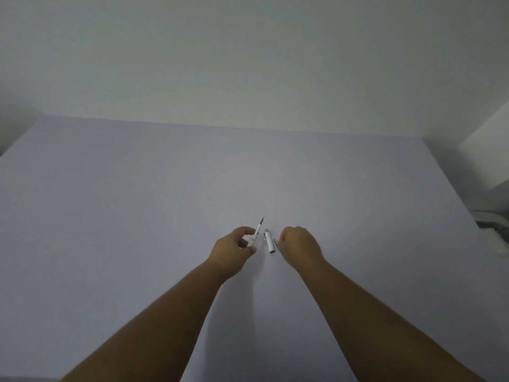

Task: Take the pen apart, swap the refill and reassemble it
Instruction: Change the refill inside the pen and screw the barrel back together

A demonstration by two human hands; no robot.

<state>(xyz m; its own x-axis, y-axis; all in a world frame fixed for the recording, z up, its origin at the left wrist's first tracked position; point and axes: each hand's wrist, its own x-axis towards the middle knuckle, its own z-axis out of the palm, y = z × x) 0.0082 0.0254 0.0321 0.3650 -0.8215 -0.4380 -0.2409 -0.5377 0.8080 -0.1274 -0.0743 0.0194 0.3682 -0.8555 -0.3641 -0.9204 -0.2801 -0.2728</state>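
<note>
My left hand [234,250] is shut on a white pen body [254,235] whose thin dark tip points up and away from me. A white pen cap with a metal clip [269,241] lies on the pale table [137,202] between my hands. My right hand [298,242] is curled just right of the cap. A thin grey piece [276,243] shows at its fingertips; whether the fingers pinch it I cannot tell.
The table runs back to a white wall [248,64]. A white object [493,230] sits off the table's right edge. A white block [490,150] stands at the far right.
</note>
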